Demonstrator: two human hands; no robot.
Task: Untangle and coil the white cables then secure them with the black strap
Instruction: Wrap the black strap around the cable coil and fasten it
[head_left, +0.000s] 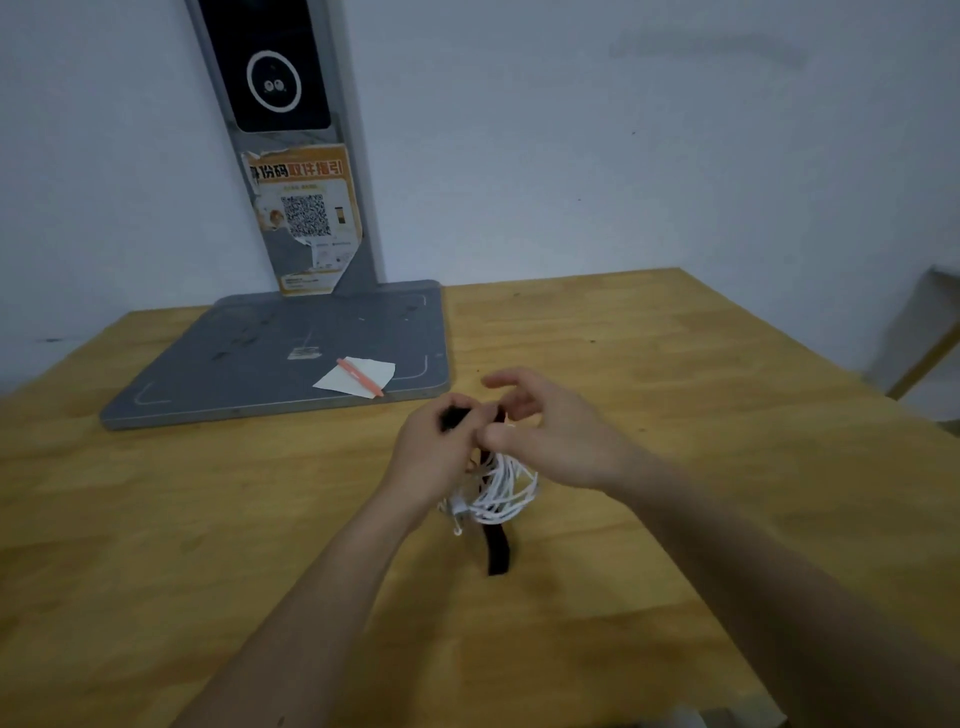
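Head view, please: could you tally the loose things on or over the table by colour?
White: 2 (cable bundle, paper slip)
Black: 1 (strap)
Orange-pink: 1 (pen)
Grey: 1 (stand base)
Total: 5

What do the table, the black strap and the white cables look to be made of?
The table looks like wood with a smooth, faintly glossy finish: yellow-brown planks with visible grain. The black strap seems to be matte fabric, perhaps hook-and-loop: flat, limp, no shine. The white cables look plastic- or rubber-coated: thin, smooth, bending in loose loops. The blur leaves finer texture open.
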